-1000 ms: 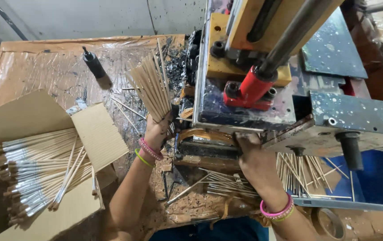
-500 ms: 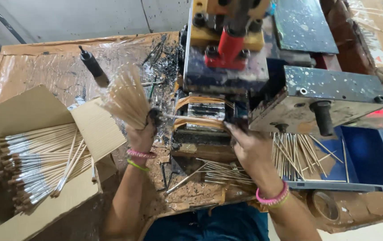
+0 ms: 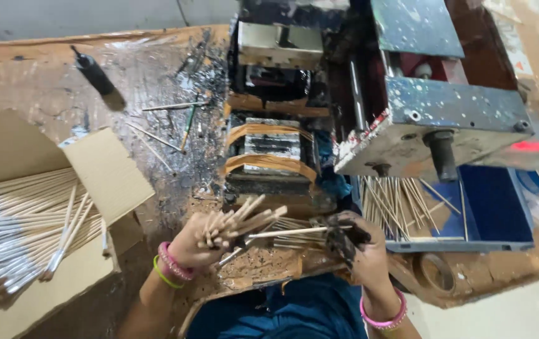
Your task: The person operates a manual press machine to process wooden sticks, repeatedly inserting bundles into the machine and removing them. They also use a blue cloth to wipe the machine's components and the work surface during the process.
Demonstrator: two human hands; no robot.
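My left hand (image 3: 194, 248) has dropped from twelve o'clock, clutching the stick bundle (image 3: 241, 220); my right hand (image 3: 360, 248) seemingly pinches one stick (image 3: 288, 233).

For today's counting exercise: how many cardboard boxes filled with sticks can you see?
1: the cardboard box lies open at the left, beside the left hand. Others may be out of view.
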